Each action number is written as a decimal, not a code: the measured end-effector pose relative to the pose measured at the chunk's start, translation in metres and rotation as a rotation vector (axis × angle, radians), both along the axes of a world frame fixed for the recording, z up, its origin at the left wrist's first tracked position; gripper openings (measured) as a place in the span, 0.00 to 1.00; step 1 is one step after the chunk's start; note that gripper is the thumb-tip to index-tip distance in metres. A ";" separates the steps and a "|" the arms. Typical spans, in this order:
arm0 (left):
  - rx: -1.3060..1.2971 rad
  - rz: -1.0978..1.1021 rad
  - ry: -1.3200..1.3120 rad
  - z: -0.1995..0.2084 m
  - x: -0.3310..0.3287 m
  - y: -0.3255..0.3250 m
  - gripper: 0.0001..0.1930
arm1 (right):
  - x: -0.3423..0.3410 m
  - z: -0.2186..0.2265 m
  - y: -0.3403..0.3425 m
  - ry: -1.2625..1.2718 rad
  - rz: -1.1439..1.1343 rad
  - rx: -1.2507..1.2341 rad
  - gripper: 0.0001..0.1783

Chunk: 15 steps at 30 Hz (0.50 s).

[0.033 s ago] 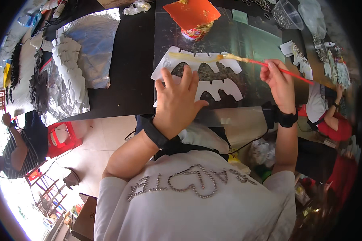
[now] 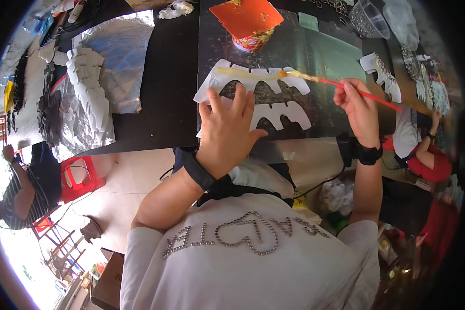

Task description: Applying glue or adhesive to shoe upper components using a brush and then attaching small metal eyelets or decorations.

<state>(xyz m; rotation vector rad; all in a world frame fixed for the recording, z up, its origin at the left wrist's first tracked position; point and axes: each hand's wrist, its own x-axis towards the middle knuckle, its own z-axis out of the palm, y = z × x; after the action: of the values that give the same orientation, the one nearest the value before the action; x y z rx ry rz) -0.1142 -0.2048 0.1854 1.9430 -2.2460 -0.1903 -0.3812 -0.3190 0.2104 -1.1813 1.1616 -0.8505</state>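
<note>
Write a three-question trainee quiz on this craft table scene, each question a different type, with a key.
1. True or false: the left hand lies flat on the white cut-out shape.
2. Which tool does the right hand hold? A) scissors B) red-handled brush C) stapler
3. Fill in: the brush tip lays a ___ coloured streak along the shape's upper edge.

Key: 1 true; 2 B; 3 yellow. The orange-lidded tin stands beyond the shape.
</note>
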 end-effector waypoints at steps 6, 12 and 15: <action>-0.032 -0.005 0.002 -0.001 0.002 0.001 0.36 | -0.019 -0.001 0.009 0.031 0.052 -0.052 0.09; -0.042 0.000 0.003 -0.002 0.004 0.002 0.36 | -0.043 0.006 0.012 0.012 -0.047 -0.223 0.11; -0.047 0.036 0.028 -0.003 0.004 0.002 0.35 | -0.051 0.018 0.013 -0.175 -0.296 -0.193 0.12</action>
<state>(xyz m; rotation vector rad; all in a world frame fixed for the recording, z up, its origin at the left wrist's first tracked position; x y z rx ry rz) -0.1102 -0.2027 0.1820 1.9430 -2.1758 -0.1573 -0.4317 -0.3062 0.2280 -1.0775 1.1441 -1.2898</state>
